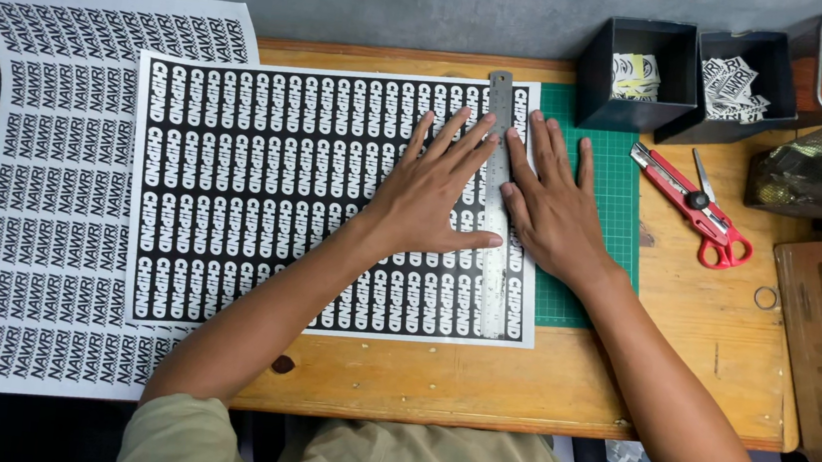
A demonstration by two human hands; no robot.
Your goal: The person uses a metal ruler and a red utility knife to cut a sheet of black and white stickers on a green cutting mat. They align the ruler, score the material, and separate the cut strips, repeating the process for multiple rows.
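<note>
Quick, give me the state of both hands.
Left hand: open, flat on the black sticker sheet, touching the steel ruler.
Right hand: open, flat beside the ruler, holding nothing.

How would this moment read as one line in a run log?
left hand: flat on black sticker sheet | right hand: beside steel ruler, on sheet and green cutting mat | utility knife: untouched

A black sticker sheet (264,197) lies mid-frame, overlapping a white sticker sheet (53,197) at left; cut stickers (736,87) fill black bins (640,42) upper right.
</note>
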